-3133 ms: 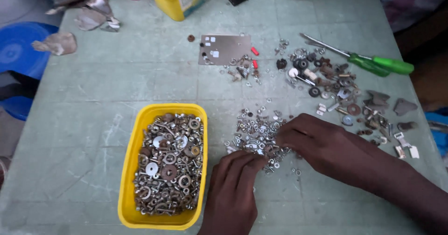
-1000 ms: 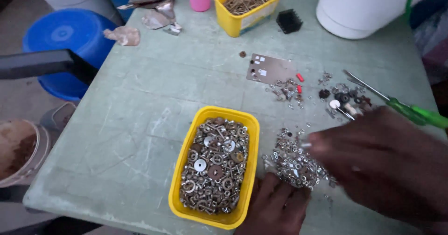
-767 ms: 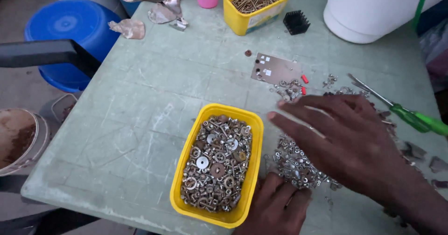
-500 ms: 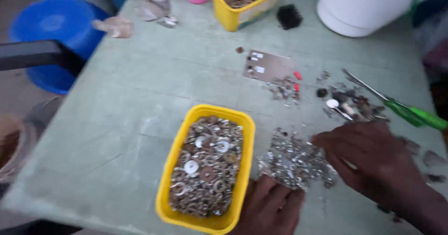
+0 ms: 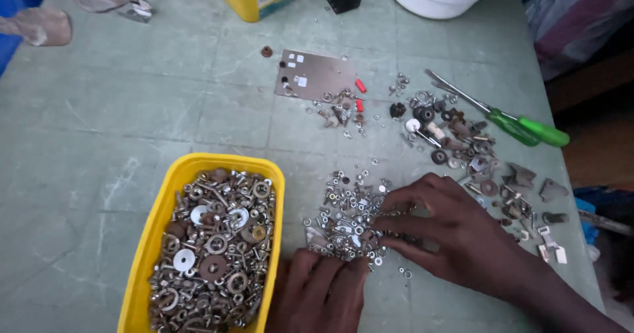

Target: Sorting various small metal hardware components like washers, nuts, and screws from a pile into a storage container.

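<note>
Silvery small nuts and washers in a loose pile (image 5: 347,217) lie under both hands' spread, empty fingers. Right hand (image 5: 456,234) should pick singly while left hand (image 5: 320,293) steadies the heap beside the yellow plastic tub (image 5: 142,273).

Green table (image 5: 99,135) bears yellow tub (image 5: 148,254), loose hardware (image 5: 343,217), screwdriver (image 5: 508,118).

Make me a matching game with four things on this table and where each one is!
Things:
1. yellow tub of nuts and washers
2. green-handled screwdriver
3. flat metal plate
4. loose pile of small nuts

Places:
A. far right side of the table
B. under the fingers of the right hand
C. left of the left hand
D. middle of the table, beyond the pile

Pairs: 1-C, 2-A, 3-D, 4-B
</note>
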